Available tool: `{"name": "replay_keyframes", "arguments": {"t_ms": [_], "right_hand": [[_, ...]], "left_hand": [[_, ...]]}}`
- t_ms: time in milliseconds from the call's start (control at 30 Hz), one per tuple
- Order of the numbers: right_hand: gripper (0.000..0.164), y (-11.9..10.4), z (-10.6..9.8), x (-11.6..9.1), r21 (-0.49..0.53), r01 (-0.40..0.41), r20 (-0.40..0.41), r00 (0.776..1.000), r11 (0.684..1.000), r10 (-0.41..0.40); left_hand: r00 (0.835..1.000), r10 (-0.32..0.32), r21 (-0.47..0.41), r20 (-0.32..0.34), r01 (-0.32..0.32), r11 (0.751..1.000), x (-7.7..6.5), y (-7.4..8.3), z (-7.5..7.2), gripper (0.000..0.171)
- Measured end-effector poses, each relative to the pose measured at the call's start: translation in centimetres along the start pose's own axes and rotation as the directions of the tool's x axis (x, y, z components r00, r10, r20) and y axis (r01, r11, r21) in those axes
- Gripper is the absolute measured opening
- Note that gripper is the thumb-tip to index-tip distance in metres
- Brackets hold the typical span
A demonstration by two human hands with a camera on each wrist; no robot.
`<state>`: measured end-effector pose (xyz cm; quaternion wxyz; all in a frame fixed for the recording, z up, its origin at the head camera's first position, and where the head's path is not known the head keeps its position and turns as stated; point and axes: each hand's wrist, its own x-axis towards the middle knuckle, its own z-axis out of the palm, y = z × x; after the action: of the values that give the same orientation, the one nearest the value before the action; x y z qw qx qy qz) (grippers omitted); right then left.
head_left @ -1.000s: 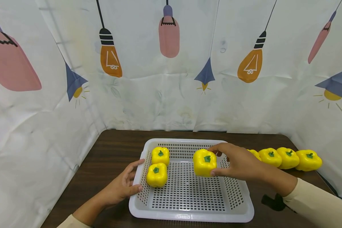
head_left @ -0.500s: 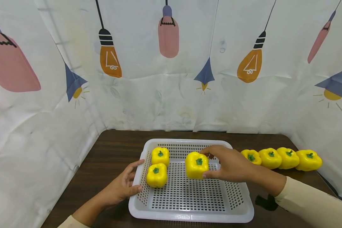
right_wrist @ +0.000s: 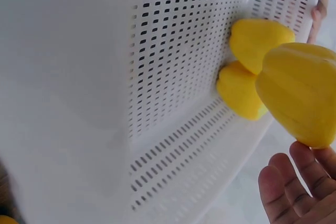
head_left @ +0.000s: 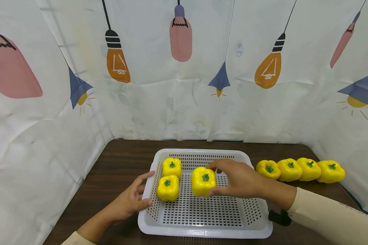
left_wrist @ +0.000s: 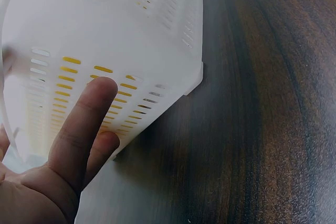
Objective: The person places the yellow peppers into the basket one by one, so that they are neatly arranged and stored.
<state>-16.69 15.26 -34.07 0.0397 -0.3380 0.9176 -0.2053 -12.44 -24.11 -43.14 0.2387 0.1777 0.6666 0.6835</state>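
Observation:
My right hand [head_left: 243, 179] pinches a yellow bell pepper [head_left: 201, 185] with a green stem, fingers behind and thumb in front. The bell pepper hangs over the middle of a white perforated plastic basket [head_left: 202, 232]. Two more yellow bell peppers [head_left: 168, 190] sit one behind the other along the basket's left wall. My left hand [head_left: 127, 202] holds the basket's left rim, thumb and index finger at the edge. In the left wrist view, two of its fingers [left_wrist: 79, 129] lie against the outer wall. The right wrist view has the held bell pepper [right_wrist: 302, 93] above fingertips.
Several yellow bell peppers [head_left: 308, 169] stand in a row on the dark wooden table [head_left: 125, 160], right of the basket. Behind the table hangs a white curtain [head_left: 159, 109] printed with lamps. A black wrist strap piece [head_left: 280, 217] shows below the right sleeve.
My right hand has carried the bell pepper leftward and slightly nearer across the basket, towards the two bell peppers inside. The left hand and the basket have stayed in place.

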Motion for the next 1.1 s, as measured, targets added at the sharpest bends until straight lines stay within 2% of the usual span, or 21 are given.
{"name": "replay_keyframes", "arguments": {"t_ms": [600,900,1100], "right_hand": [[0.077,-1.6,1.0,1.5,-0.049,0.083,0.006,0.997,0.995,-0.083],[0.077,-2.4,1.7,2.1,-0.020,0.128,0.039,0.991,0.992,-0.127],[0.077,-3.0,2.4,2.6,-0.001,0.124,0.075,0.989,0.992,-0.124]], "left_hand": [[1.000,0.002,0.004,-0.004,-0.002,1.000,0.0,-0.1,-0.1,0.085],[1.000,-0.009,-0.001,-0.003,0.009,1.000,0.0,0.0,0.1,0.085],[1.000,-0.014,0.002,-0.004,0.014,1.000,-0.1,0.1,0.1,0.086]]}}
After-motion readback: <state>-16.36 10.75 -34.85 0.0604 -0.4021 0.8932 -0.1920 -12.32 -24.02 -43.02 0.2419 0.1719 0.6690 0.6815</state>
